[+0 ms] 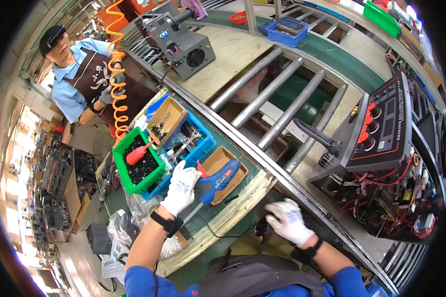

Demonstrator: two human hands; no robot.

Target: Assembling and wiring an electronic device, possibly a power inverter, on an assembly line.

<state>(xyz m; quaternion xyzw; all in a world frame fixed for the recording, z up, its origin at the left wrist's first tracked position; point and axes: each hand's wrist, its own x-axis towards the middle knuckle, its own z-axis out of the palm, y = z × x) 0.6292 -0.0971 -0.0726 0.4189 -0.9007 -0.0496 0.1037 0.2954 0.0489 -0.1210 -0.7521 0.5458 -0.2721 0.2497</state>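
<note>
My left hand [181, 190], in a white glove, is over the near side of the parts bins, its fingers stretched out and apart. Right beside its fingertips lies a blue gun-shaped tool [218, 182] with a red trigger, resting on a shallow cardboard box [214, 163]; no grip on it is visible. A green bin [152, 183] of small black parts with a red-handled tool [136, 156] on top stands just beyond that hand. Next to it, a blue bin [208, 144] holds metal pieces. My right hand [288, 221], also gloved, hovers near the bench edge, empty, with fingers loosely apart.
A steel roller conveyor [268, 115] runs along the far side. On it at right stands a control machine [381, 131] with exposed wiring; a grey machine [186, 47] with a fan sits at far left. An orange coiled hose [118, 91] hangs near a co-worker [82, 74].
</note>
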